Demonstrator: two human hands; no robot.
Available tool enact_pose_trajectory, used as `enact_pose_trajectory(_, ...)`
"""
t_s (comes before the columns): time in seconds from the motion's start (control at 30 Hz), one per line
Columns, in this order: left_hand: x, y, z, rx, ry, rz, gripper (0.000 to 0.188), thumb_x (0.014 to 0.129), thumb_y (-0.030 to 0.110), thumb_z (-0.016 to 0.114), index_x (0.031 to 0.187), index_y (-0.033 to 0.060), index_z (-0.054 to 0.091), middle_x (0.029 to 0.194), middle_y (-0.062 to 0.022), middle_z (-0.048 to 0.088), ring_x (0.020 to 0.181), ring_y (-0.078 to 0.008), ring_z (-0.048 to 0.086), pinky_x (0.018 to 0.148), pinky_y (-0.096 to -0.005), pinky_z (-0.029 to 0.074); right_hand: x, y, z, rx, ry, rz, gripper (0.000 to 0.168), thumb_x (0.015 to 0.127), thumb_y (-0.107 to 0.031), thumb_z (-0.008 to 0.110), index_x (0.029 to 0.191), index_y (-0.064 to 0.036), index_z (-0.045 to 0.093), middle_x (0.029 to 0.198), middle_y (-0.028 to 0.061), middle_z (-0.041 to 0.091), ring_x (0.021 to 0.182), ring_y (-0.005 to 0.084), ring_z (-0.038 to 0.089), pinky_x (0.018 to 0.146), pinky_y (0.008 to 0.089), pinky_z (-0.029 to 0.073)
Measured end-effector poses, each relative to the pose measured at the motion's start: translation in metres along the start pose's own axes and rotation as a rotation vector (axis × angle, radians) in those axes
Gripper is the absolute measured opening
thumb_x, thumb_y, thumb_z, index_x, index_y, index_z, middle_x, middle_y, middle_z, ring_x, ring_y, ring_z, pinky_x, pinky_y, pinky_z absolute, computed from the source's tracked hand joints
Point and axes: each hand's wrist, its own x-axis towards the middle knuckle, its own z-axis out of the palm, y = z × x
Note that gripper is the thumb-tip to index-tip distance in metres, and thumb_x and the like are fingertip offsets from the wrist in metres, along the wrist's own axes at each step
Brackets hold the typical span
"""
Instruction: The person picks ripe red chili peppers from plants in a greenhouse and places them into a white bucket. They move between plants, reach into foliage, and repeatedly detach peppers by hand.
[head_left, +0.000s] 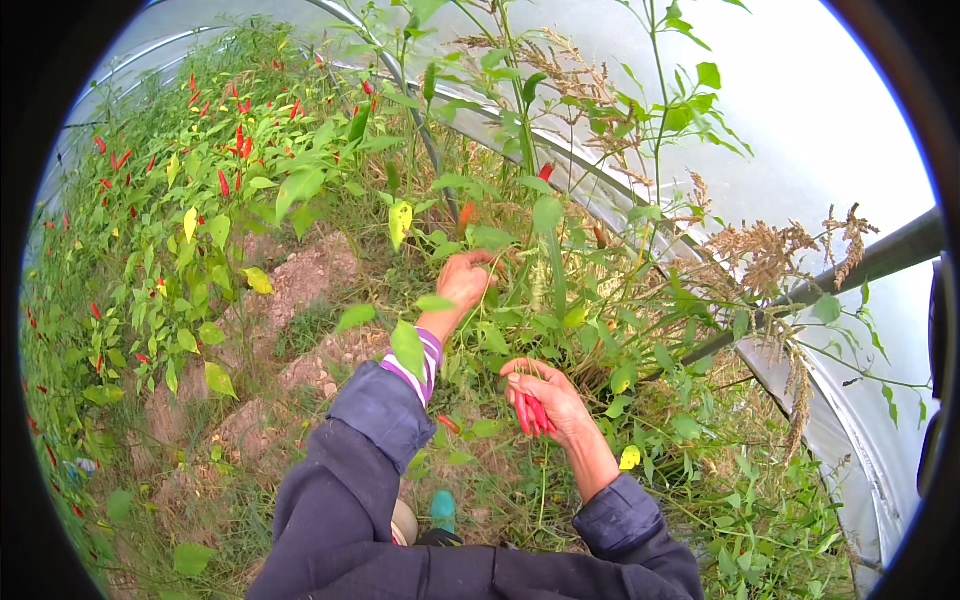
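Observation:
Several red chili peppers (534, 414) hang by their stems from my right hand (551, 394), which is closed around them low in front of me. My left hand (463, 283) reaches farther out into a leafy chili plant (491, 238). Its fingers bend in among the stems and leaves; whether they grip one cannot be told. Just above that hand an orange-red chili (466, 216) shows blurred. A red chili (546, 172) and a green chili (359, 123) grow higher on the plants. Below my left wrist another orange-red chili (448, 424) shows among the leaves.
Plants bearing red chilies (225, 182) fill the left side, beside a ridge of bare soil (315, 270). Plastic greenhouse sheeting (810, 127) curves along the right. A metal pole (892, 244) slants across there, near dry seed heads (772, 251). A teal boot (442, 510) stands below.

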Motion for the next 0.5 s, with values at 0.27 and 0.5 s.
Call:
enact_pose_trajectory(0.27, -0.012, 0.039, -0.01, -0.258, -0.051, 0.04, 0.021, 0.083, 0.015, 0.062, 0.084, -0.0055, 0.059, 0.065, -0.0079, 0.06, 0.046, -0.0107, 0.05, 0.038, -0.0224, 0.038, -0.004, 0.022, 0.003, 0.096, 0.017, 0.022, 0.021, 0.089, -0.017, 0.057, 0.103, -0.001, 0.055, 0.071, 0.0038, 0.058, 0.049, 0.0086, 0.052, 0.045, 0.0192, 0.04)
enact_pose_trajectory(0.5, -0.007, 0.048, -0.023, -0.455, -0.22, 0.158, 0.015, 0.09, 0.014, 0.056, 0.089, -0.001, 0.059, 0.07, -0.0061, 0.057, 0.06, -0.0131, 0.054, 0.054, -0.0263, 0.046, -0.016, 0.046, 0.005, 0.119, -0.051, 0.047, 0.02, 0.09, -0.016, 0.055, 0.103, -0.001, 0.056, 0.072, 0.0036, 0.058, 0.062, 0.0074, 0.055, 0.056, 0.0185, 0.044)
